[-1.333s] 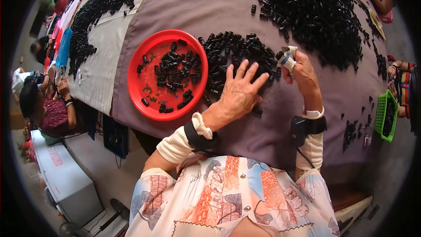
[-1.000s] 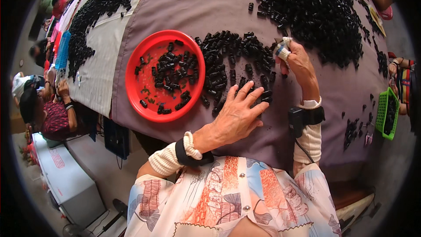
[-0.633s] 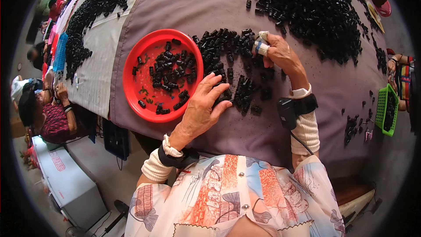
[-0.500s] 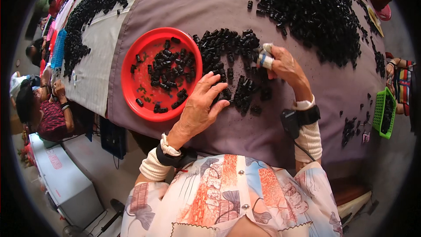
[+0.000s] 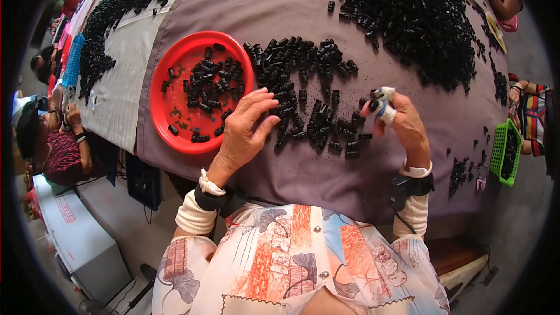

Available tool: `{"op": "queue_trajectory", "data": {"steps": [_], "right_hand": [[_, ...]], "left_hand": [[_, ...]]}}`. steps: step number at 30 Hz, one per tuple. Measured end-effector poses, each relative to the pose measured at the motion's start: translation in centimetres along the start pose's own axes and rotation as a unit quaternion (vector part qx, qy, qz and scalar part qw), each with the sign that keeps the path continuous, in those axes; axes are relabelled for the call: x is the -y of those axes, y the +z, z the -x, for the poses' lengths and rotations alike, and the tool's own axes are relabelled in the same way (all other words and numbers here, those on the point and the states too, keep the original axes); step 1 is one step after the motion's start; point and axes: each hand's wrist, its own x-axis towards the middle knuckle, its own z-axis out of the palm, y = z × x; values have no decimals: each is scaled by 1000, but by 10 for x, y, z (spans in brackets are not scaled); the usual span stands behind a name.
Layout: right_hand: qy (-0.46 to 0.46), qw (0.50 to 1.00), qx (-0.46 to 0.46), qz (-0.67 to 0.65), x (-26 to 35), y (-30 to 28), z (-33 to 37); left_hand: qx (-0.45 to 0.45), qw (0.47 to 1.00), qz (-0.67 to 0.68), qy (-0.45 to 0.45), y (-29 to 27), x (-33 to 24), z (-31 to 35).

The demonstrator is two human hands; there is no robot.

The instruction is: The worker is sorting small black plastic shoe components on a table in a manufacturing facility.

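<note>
My left hand point(image 5: 245, 131) lies at the near right side of a round red tray point(image 5: 244, 58), fingers stretched out and apart, touching or close to its rim. Small black cylindrical plastic pieces point(image 5: 213, 81) are scattered in the tray. Right of it spreads a small heap of the same pieces point(image 5: 318, 119) on the cloth. Beyond the heap's right edge, my right hand point(image 5: 408, 128) is raised, white wraps on its fingertips. Thumb and finger pinch what looks like one small black plastic piece point(image 5: 374, 105).
A large mound of black pieces point(image 5: 420, 29) covers the far right of the purple-grey cloth point(image 5: 227, 0). Another pile point(image 5: 122, 6) runs along the far left table. A green basket point(image 5: 499, 151) and co-workers' hands are at the right; another person point(image 5: 70, 151) sits at the left.
My left hand has moved left, off the heap's edge, and the tray sits slightly farther left. My right hand has drawn right and nearer from the heap, with a black piece now visible in it.
</note>
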Motion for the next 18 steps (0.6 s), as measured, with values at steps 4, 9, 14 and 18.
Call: {"op": "queue_trajectory", "data": {"steps": [4, 9, 14, 18], "right_hand": [[-49, 998, -34, -3, -6, -23, 3], [-37, 996, -86, -7, -13, -33, 5], [-4, 994, -111, 2, -31, -38, -1], [-6, 993, -113, -20, -32, -39, -3]], "left_hand": [[-14, 1000, -20, -10, -6, 8, -11], [-1, 999, -16, -42, -1, 6, -24], [62, 976, -208, 12, 33, 15, -45], [101, 964, -232, 78, 56, -1, -32]]}}
